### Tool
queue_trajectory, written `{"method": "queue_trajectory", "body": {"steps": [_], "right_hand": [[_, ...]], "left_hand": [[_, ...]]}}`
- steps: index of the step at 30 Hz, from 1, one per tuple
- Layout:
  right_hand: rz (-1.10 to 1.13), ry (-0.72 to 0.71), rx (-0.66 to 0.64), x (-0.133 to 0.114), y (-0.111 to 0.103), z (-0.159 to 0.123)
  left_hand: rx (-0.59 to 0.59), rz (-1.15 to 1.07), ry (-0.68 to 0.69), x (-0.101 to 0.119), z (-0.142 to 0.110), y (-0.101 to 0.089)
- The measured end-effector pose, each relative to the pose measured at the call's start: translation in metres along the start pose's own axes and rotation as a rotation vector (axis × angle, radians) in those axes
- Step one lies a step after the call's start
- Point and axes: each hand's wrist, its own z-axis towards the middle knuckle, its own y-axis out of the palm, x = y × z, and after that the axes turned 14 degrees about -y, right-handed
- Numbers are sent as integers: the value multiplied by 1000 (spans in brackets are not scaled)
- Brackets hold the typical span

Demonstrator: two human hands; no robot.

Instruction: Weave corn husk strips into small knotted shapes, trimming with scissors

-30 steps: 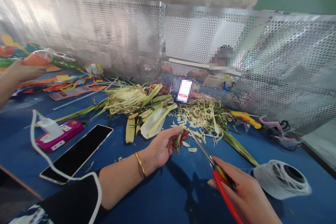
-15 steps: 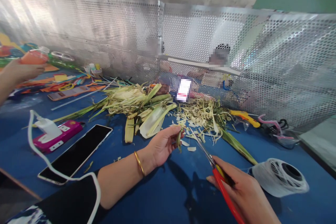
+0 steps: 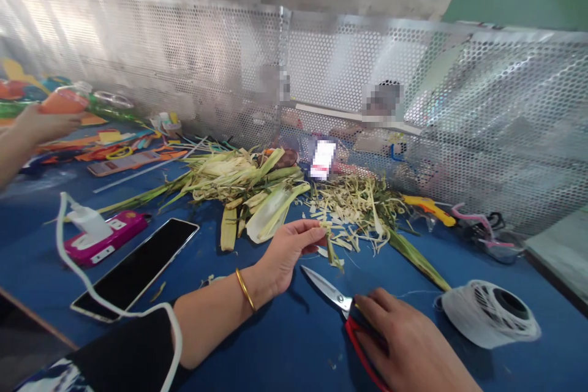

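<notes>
Head view: at a blue-topped bench [image 3: 285,343], the person's left hand [image 3: 287,251] pinches a short strip of palm leaf [image 3: 331,250] between thumb and fingertips, the other fingers loosely curled; the strip is narrow, green shading to pale yellow, and hangs limp from the grip with its lower end frayed, just above the bench top near its middle. A gold bangle [image 3: 245,288] circles that wrist, above a dark sleeve. The right hand [image 3: 404,346] lies palm down over the red handles of a pair of scissors [image 3: 337,299], fingers folded around them; the steel blades are nearly closed and point toward the left hand, resting flat on the bench close to its near edge. Just behind the strip lies a heap of pale leaf trimmings [image 3: 356,208], and left of that a pile of longer green and cream leaves [image 3: 239,180], both toward the far edge under a perforated metal screen [image 3: 184,61]. A spool of white thread [image 3: 491,312] sits near the right edge. A black phone [image 3: 135,269] and a pink power strip [image 3: 105,239] with a white plug lie toward the left. At the far left edge, another person's hand [image 3: 39,125] grips an orange object.
</notes>
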Motion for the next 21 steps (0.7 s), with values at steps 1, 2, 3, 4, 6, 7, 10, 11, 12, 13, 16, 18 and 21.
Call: {"method": "queue_trajectory", "body": {"steps": [1,2,3,4,6,7,10,11,12,13,16,18,21], "right_hand": [[19,-9,31,-1,-2,0],[48,-7,81,0,-4,0],[86,12,153,0,-5,1],[137,48,234,1,-5,2],[276,161,387,1,-4,7],[367,223,435,0,-3,11],[669,365,463,-8,-3,28],[766,368,453,-12,-4,35],[845,361,446,-15,-5,41],[891,368,466,-19,-6,46],[948,370,535,-24,-7,58],[961,364,550,-26,-6,61],[1007,390,548,-27,-1,64]], "left_hand": [[13,20,7,0,-1,1],[24,37,14,0,-1,1],[32,50,19,0,-2,2],[37,60,22,0,-4,4],[36,73,20,-2,-7,7],[32,78,14,-4,-9,9],[12,86,-21,-9,-13,13],[1,89,-32,-11,-14,14],[-16,97,-40,-12,-15,14],[-40,108,-45,-12,-15,14],[-133,161,-33,-8,-16,12],[-168,214,0,-5,-16,11],[-116,291,79,-5,-14,11]]}}
